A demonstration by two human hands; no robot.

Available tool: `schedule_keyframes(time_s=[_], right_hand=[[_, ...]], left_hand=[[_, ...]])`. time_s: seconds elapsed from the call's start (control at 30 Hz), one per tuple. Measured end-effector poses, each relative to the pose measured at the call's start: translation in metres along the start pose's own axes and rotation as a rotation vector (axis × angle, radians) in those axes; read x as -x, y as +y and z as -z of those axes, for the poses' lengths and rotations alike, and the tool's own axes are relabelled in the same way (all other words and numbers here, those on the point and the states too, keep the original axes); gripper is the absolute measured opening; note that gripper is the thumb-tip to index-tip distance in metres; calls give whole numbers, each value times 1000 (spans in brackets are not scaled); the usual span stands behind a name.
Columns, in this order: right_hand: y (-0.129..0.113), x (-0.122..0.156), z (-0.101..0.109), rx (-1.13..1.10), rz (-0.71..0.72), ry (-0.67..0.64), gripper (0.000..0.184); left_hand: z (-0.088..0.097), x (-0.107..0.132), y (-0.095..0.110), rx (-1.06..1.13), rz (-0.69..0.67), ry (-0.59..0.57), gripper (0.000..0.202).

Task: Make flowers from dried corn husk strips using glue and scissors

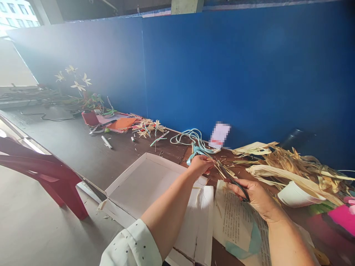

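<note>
My left hand [200, 163] is closed in a pinch on thin dried straw strips [222, 169] just past the far edge of a flat white cardboard box [144, 184]. My right hand [256, 195] grips black scissors [231, 179], and the blades point up-left at those strips. Under the right hand lies a printed paper sheet [235, 221]. A coil of light blue ribbon [194, 140] lies just behind the left hand.
A heap of dried corn husks [294, 164] and a white cup [295, 194] sit at the right. Straw flowers [148, 127], orange and pink sheets [119, 122] and a white marker [107, 142] lie further left. A blue partition [235, 74] backs the dark table [77, 147]. A red chair [47, 173] stands at the left.
</note>
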State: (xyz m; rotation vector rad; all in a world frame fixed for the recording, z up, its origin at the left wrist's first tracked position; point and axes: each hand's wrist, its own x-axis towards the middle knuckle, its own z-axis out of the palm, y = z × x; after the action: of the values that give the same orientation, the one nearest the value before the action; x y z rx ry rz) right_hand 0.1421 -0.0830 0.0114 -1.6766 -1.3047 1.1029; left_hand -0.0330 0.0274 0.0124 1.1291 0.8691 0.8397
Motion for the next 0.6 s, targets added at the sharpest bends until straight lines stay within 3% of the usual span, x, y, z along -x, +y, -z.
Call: schedule_keyframes(time_s=[0.17,0.4,0.6], right_hand=[[-4,1,-2,-76,3,80,42],[6,-11,1,-30,-2,346,50],[5,-18,-11,-292,166,512,57]], left_hand=[[0,-3,-2,24,0,-11,14],[1,0,1,69,33,-16,15],[-4,4,-1,142,39,-131,28]])
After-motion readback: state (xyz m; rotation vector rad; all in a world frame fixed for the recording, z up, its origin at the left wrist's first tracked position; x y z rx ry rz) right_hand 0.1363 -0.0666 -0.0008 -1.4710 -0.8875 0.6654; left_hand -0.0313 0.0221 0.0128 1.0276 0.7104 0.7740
